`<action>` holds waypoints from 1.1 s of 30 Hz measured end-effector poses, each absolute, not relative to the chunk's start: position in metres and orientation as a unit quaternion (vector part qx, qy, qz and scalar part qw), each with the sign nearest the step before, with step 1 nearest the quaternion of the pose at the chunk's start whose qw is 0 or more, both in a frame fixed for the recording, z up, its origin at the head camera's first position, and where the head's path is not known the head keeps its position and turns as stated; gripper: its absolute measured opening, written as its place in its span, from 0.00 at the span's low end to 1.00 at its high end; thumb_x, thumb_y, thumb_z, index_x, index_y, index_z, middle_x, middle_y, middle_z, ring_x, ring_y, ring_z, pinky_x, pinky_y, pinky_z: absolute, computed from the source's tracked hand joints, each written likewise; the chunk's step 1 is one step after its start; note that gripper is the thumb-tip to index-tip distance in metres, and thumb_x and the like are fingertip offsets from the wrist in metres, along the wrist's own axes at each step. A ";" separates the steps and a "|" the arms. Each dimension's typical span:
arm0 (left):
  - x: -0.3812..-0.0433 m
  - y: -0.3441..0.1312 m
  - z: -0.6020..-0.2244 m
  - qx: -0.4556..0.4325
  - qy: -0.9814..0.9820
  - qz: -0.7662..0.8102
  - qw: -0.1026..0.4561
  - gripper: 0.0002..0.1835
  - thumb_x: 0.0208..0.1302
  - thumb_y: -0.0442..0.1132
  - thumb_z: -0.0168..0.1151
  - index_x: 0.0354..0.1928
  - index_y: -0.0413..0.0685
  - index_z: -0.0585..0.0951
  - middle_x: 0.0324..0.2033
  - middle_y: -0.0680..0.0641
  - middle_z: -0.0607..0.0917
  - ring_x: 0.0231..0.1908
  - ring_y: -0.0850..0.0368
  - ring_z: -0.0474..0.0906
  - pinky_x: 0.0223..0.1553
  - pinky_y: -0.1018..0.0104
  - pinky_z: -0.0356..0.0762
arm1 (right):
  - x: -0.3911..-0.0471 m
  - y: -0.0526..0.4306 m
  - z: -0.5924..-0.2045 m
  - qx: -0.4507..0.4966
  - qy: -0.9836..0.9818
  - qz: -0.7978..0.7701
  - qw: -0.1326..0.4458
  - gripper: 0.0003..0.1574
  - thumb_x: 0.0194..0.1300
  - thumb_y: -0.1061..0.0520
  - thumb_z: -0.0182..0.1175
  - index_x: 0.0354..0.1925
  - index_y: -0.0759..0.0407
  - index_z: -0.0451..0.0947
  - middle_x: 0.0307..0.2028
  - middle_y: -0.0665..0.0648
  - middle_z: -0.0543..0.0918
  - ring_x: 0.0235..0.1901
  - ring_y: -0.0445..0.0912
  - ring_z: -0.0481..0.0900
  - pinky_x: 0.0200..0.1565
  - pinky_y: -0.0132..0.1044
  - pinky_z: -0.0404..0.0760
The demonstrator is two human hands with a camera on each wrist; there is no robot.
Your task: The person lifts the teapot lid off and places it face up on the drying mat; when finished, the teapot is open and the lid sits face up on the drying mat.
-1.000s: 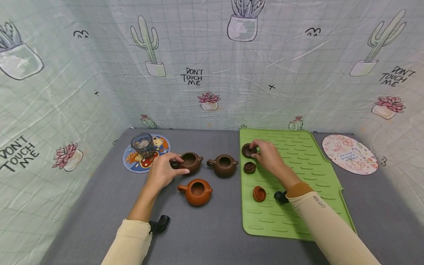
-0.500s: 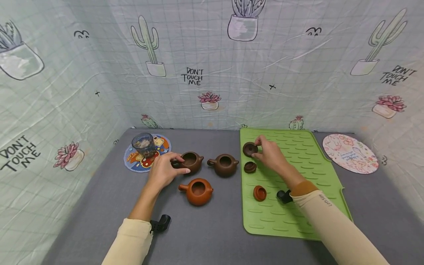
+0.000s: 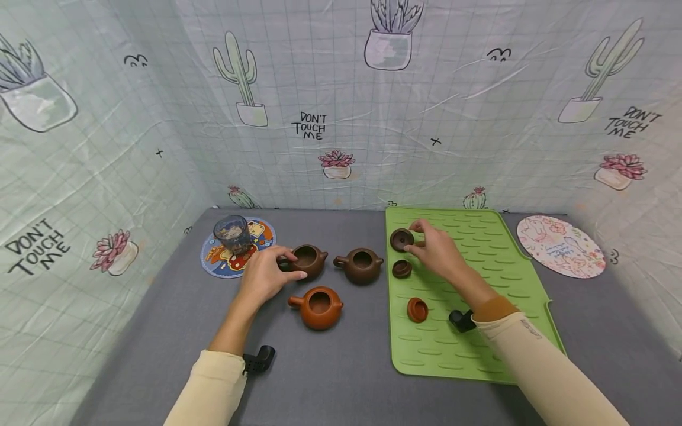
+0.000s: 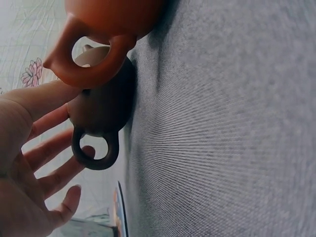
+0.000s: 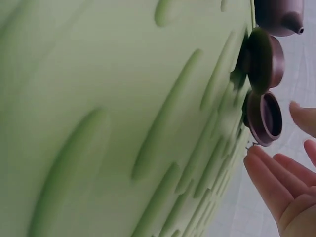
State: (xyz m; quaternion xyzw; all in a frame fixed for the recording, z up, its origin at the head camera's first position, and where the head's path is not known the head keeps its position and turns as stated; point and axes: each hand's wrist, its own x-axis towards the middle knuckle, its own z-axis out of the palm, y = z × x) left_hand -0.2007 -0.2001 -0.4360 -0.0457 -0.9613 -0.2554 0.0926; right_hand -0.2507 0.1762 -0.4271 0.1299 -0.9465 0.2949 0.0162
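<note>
In the head view, my left hand (image 3: 263, 274) holds a dark brown teapot (image 3: 309, 262) between thumb and index finger at its handle side. The other fingers spread loosely beside the pot's handle (image 4: 109, 148) in the left wrist view. My right hand (image 3: 438, 251) is just right of a dark brown lid (image 3: 401, 240) lying upturned on the green mat (image 3: 479, 278). A small gap separates its fingers from that lid (image 5: 265, 118) in the right wrist view. Nearer on the mat lie another brown lid (image 3: 402, 269) and an orange-brown lid (image 3: 418, 310).
A second brown teapot (image 3: 361, 266) and an orange teapot (image 3: 319, 307) stand lidless between the hands. At the back left, a glass (image 3: 232, 235) sits on a blue patterned round mat (image 3: 215, 269). A pink patterned round mat (image 3: 562, 247) lies at the right.
My right thumb and fingers have let go of the upturned brown lid and drawn slightly right. My left hand stays at the brown teapot.
</note>
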 end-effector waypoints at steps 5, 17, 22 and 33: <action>-0.199 -0.198 -0.435 -0.057 -0.968 -0.227 0.094 0.22 0.49 0.55 0.81 0.44 0.54 0.89 0.54 0.45 0.88 0.54 0.42 0.84 0.55 0.44 0.78 | -0.239 0.183 -0.422 0.129 -0.952 0.276 0.034 0.32 0.73 0.49 0.63 0.68 0.60 0.68 0.68 0.67 0.76 0.61 0.64 0.81 0.57 0.60 0.82; -0.197 -0.194 -0.418 -0.109 -0.971 -0.189 0.101 0.39 0.57 0.64 0.72 0.69 0.61 0.77 0.65 0.44 0.82 0.63 0.39 0.77 0.58 0.34 0.72 | -0.213 0.201 -0.406 0.146 -0.965 0.208 0.068 0.44 0.72 0.39 0.61 0.75 0.58 0.62 0.79 0.70 0.56 0.76 0.70 0.57 0.72 0.70 0.60; -0.201 -0.188 -0.383 -0.168 -0.968 -0.139 0.126 0.44 0.58 0.71 0.67 0.74 0.61 0.71 0.72 0.44 0.73 0.70 0.38 0.70 0.67 0.30 0.65 | -0.208 0.206 -0.388 0.174 -0.963 0.177 0.104 0.48 0.70 0.37 0.63 0.76 0.58 0.62 0.79 0.70 0.54 0.78 0.70 0.53 0.72 0.71 0.60; -0.207 -0.147 -0.329 -0.308 -0.933 -0.030 0.182 0.55 0.55 0.78 0.61 0.81 0.66 0.56 0.81 0.45 0.55 0.80 0.40 0.52 0.75 0.26 0.50 | -0.194 0.202 -0.350 0.250 -0.942 0.113 0.191 0.59 0.59 0.31 0.69 0.79 0.51 0.59 0.81 0.64 0.51 0.80 0.67 0.49 0.73 0.74 0.52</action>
